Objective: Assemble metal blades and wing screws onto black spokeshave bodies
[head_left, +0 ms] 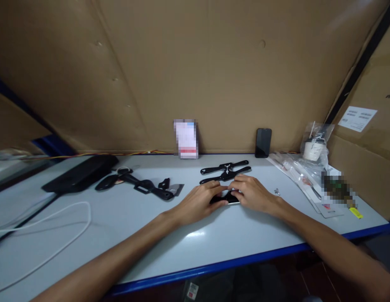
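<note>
Just right of frame centre, a small black part (224, 198) is pressed flat on the white table (134, 226), pinched between the curled fingers of the left hand (199, 201) and the right hand (253, 193). A black X-shaped frame (225, 171) is seen just behind, a phone (263, 142) is propped farther back, and a white cable (56, 218) is seen at lower left.

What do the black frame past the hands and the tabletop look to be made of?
Black frame: likely rigid plastic or carbon plate, matte, with thin flat arms. Tabletop: probably white laminate, semi-gloss; it mirrors a light patch.
</note>
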The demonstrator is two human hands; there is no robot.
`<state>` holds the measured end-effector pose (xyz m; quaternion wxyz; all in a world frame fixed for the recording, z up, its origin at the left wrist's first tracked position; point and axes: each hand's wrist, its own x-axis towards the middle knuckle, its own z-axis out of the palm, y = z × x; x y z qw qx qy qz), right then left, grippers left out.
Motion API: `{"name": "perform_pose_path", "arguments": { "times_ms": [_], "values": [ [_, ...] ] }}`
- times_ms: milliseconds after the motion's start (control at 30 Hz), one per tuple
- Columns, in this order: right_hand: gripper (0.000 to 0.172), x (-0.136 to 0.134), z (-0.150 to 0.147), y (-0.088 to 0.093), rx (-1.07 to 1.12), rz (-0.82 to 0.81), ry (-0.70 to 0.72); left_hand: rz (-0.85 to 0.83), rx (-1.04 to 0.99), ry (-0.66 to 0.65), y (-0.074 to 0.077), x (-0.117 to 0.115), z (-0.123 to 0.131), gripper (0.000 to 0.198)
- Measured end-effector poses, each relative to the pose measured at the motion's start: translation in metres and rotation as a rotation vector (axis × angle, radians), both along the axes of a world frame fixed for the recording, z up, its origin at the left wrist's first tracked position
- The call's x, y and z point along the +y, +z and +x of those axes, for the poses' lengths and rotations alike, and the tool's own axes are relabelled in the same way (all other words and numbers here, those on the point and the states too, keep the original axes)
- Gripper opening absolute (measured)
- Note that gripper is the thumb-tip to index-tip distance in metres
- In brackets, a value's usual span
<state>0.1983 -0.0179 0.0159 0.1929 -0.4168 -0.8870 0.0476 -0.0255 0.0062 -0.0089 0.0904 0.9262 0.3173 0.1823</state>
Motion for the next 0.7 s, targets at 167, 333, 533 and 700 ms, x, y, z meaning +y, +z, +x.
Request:
{"name": "perform_pose_path", "arguments": {
  "times_ms": [167, 333, 533, 700],
  "values": [
    [0.021, 0.0015, -0.0044, -0.0004, 0.154, -0.108, -0.05, -0.03, 0.012, -0.006, -0.0007, 0.0014, 0.0001, 0.029],
    [0.017, 0.0069, -0.0046, -0.0006, 0.333, -0.31, -0.172, -0.044, 0.005, 0.005, -0.0017, 0.0022, -0.0005, 0.03],
    [0.017, 0.0093, -0.0004, 0.0027, 0.222, -0.245, -0.212, -0.033, 0.01, -0.005, -0.0005, 0.0014, 0.0001, 0.031],
    [0.017, 0.0064, -0.0031, 0.0019, 0.092, -0.154, -0.239, -0.026, 0.0, -0.016, -0.0011, 0.0015, 0.0001, 0.03]
  ]
}}
